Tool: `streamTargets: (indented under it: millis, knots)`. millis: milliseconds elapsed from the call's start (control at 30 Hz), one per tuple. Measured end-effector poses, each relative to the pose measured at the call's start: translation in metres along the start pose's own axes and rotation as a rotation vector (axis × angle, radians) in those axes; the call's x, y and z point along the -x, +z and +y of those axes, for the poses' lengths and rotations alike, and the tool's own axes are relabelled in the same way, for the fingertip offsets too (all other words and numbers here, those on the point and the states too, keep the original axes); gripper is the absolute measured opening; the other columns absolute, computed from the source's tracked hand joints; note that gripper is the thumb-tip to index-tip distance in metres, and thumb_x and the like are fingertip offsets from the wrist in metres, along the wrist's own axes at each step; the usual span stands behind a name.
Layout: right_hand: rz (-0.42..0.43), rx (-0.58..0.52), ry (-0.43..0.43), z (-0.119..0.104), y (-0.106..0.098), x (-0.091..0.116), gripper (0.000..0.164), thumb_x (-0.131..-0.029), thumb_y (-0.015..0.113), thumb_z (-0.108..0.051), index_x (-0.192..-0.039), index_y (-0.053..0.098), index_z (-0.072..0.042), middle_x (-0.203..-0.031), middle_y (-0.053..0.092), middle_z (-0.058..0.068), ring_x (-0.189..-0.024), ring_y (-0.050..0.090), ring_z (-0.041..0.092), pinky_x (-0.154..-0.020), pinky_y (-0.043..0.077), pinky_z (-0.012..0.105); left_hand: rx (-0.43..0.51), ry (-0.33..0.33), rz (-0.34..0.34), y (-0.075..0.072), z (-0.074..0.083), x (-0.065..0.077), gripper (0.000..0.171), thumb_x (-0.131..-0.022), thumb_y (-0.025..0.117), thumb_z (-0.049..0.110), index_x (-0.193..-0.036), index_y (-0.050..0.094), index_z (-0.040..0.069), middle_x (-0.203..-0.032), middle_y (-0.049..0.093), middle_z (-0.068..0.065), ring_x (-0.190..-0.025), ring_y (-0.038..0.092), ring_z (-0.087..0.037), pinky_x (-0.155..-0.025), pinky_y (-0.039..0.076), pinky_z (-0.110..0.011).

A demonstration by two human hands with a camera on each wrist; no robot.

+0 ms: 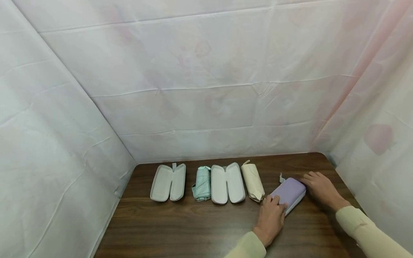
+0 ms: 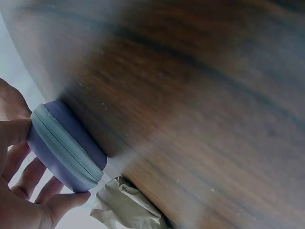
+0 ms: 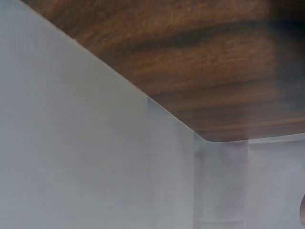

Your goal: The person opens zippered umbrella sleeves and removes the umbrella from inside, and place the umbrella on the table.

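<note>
A purple zip case (image 1: 288, 191) with a pale side band lies closed at the right of the table, its small grey strap (image 1: 282, 178) sticking out at the back. My left hand (image 1: 270, 218) grips its near left end, and in the left wrist view the fingers of this hand (image 2: 24, 200) spread around the case (image 2: 66, 148) and its pale zip band. At the far right corner of the case, my right hand (image 1: 322, 188) holds on with bent fingers; its thumb is hidden. Only a sliver of a fingertip (image 3: 302, 212) shows in the right wrist view.
Left of the purple case lies a folded cream umbrella (image 1: 253, 181). Farther left are an open white-lined case (image 1: 228, 184), a folded mint umbrella (image 1: 203, 182) and another open case (image 1: 168, 182). Pale cloth walls (image 1: 206, 114) enclose the brown table (image 1: 180, 229).
</note>
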State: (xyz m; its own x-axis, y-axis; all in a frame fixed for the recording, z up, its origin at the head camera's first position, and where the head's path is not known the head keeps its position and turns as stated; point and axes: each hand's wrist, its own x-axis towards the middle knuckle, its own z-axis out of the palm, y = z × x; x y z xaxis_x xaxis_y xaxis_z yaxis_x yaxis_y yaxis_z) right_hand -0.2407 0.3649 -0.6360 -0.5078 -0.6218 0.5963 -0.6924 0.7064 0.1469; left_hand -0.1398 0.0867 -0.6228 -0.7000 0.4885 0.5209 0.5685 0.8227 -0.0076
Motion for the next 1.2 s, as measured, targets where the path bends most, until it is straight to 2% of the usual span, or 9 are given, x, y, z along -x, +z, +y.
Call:
streamTargets:
  millis: [133, 333, 500, 633, 733, 900, 1000, 1200]
  knots:
    - [-0.005, -0.004, 0.021, -0.001, -0.001, 0.004, 0.030, -0.064, 0.072, 0.005, -0.094, 0.076, 0.002, -0.090, 0.071, 0.012, -0.084, 0.064, 0.033, -0.074, 0.050, 0.051, -0.024, -0.011, 0.032, 0.003, 0.003, 0.000, 0.023, -0.085, 0.088, 0.038, -0.108, 0.084, 0.038, -0.097, 0.063, 0.011, -0.092, 0.056, -0.008, -0.075, 0.049, -0.020]
    - [0.020, -0.003, 0.046, -0.005, -0.001, 0.007, 0.025, -0.067, 0.068, -0.001, -0.091, 0.075, 0.001, -0.088, 0.070, 0.011, -0.082, 0.062, 0.032, -0.072, 0.047, 0.049, -0.052, -0.033, 0.033, 0.007, 0.007, 0.000, 0.021, -0.087, 0.087, 0.036, -0.108, 0.084, 0.037, -0.097, 0.064, 0.010, -0.093, 0.058, -0.010, -0.091, 0.055, -0.030]
    - [0.028, 0.008, 0.070, -0.010, -0.004, 0.008, 0.025, -0.066, 0.069, -0.003, -0.090, 0.075, 0.002, -0.089, 0.071, 0.013, -0.082, 0.063, 0.033, -0.072, 0.047, 0.049, -0.058, -0.026, 0.022, 0.005, 0.007, 0.000, 0.020, -0.089, 0.085, 0.036, -0.109, 0.084, 0.036, -0.096, 0.063, 0.009, -0.092, 0.057, -0.011, -0.090, 0.055, -0.030]
    - [0.029, 0.021, 0.095, -0.013, -0.006, 0.009, 0.024, -0.066, 0.070, -0.004, -0.088, 0.076, 0.001, -0.087, 0.070, 0.012, -0.081, 0.063, 0.033, -0.069, 0.047, 0.049, -0.045, 0.040, -0.056, -0.005, 0.000, -0.003, 0.028, -0.087, 0.083, 0.034, -0.115, 0.082, 0.036, -0.099, 0.063, 0.010, -0.091, 0.055, -0.009, -0.080, 0.049, -0.023]
    - [0.032, 0.026, 0.100, -0.014, -0.007, 0.009, 0.023, -0.065, 0.071, -0.004, -0.088, 0.076, 0.001, -0.085, 0.069, 0.011, -0.079, 0.062, 0.032, -0.066, 0.047, 0.048, -0.037, 0.093, -0.147, -0.010, -0.006, -0.005, 0.034, -0.089, 0.080, 0.033, -0.122, 0.079, 0.037, -0.103, 0.062, 0.011, -0.091, 0.054, -0.007, -0.075, 0.047, -0.021]
    - [0.026, 0.023, 0.101, -0.015, -0.009, 0.009, 0.024, -0.064, 0.074, -0.002, -0.088, 0.076, 0.001, -0.086, 0.070, 0.012, -0.079, 0.062, 0.033, -0.066, 0.047, 0.048, -0.008, 0.100, -0.254, -0.011, -0.012, -0.007, 0.036, -0.096, 0.077, 0.032, -0.131, 0.075, 0.040, -0.110, 0.062, 0.013, -0.095, 0.053, -0.005, -0.075, 0.049, -0.020]
    - [0.016, 0.027, 0.104, -0.017, -0.011, 0.010, 0.025, -0.063, 0.075, -0.002, -0.088, 0.076, 0.001, -0.088, 0.071, 0.013, -0.080, 0.063, 0.034, -0.066, 0.048, 0.049, -0.012, 0.096, -0.266, -0.011, -0.012, -0.006, 0.038, -0.095, 0.079, 0.034, -0.132, 0.074, 0.041, -0.112, 0.062, 0.013, -0.097, 0.054, -0.005, -0.075, 0.049, -0.019]
    - [0.000, 0.033, 0.110, -0.022, -0.015, 0.013, 0.027, -0.059, 0.082, -0.001, -0.086, 0.077, -0.001, -0.084, 0.069, 0.010, -0.078, 0.063, 0.032, -0.065, 0.049, 0.049, -0.022, 0.088, -0.232, -0.009, -0.009, -0.003, 0.038, -0.092, 0.082, 0.034, -0.129, 0.076, 0.040, -0.112, 0.062, 0.013, -0.098, 0.055, -0.006, -0.071, 0.048, -0.018]
